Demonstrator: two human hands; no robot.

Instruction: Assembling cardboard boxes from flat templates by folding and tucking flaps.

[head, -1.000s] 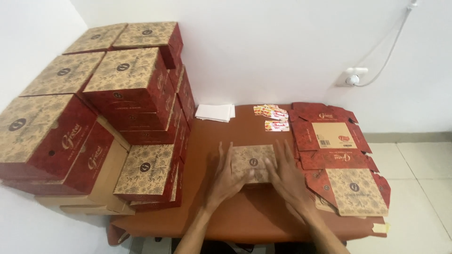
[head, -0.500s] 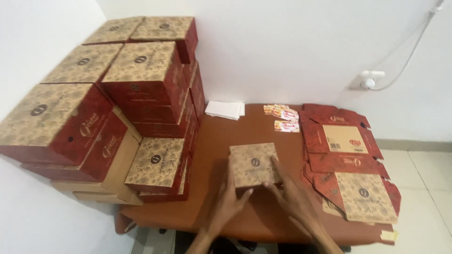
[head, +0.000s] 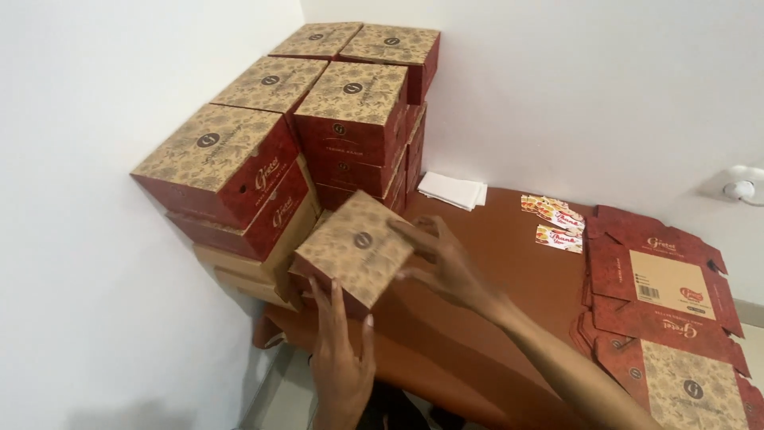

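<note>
I hold a folded cardboard box (head: 356, 248) with a tan patterned lid and dark red sides, lifted above the brown table (head: 493, 263) and tilted. My left hand (head: 341, 354) grips its near lower edge from below. My right hand (head: 446, 259) presses against its right side, fingers spread. The box hovers just in front of the tall stack of matching boxes (head: 318, 135) at the table's left end, over the lowest part of that stack.
Flat unfolded red box blanks (head: 664, 310) lie piled at the table's right. Small printed cards (head: 557, 223) and a stack of white paper (head: 452, 189) sit near the back wall. A wall socket (head: 742, 188) is at far right. White walls close in left and behind.
The box has been lifted from the table's middle and carried left toward the stack, both hands still on it. My view has swung left as well.
</note>
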